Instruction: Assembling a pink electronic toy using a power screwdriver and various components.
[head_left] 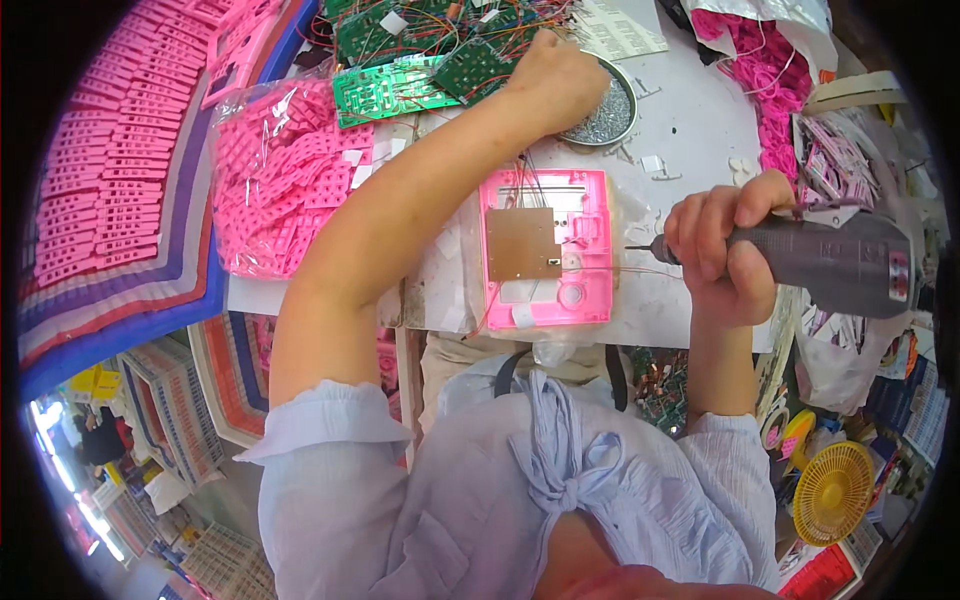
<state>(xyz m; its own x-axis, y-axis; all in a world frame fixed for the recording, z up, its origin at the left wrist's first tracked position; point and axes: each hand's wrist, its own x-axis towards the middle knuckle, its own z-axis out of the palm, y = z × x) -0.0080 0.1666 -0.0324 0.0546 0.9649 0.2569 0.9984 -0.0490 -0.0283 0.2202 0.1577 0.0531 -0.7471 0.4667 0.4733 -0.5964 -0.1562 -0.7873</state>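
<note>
Cluttered workroom; a white table (700, 95) is stretching across the middle, shelving and stacked goods are crowding around it. Pink plastic case (603, 245) is lying open on the table, right in front of the person. Brown board (522, 245) is sitting inside, left of the case's middle; thin wires (525, 180) are running out past the top edge, another wire is trailing off right.

Right hand (725, 245) is grasping a dark grey electric screwdriver (830, 255), fingers wrapping around its front end. Bit is pointing left at the case, tip showing just beside the case's right edge; can't tell its height.

Left hand (560, 85) is reaching to the far side, fingers curling at the left rim of a round metal dish (633, 115); fingertips hiding, so can't tell if that grip is holding anything. Small silver metal pieces (603, 115) are filling the dish.

Farther out: dark green circuit boards (380, 38) are piling up left of that hand, a lighter green panel (375, 97) is lying at their near side. Pink parts (290, 190) are heaping in clear plastic to the left; more pink pieces (105, 180) are lining up in rows at far left. White bag with pink strands is standing at upper right. Person is wearing a light blue shirt (610, 520); a round yellow slatted thing (833, 493) is showing at lower right.
</note>
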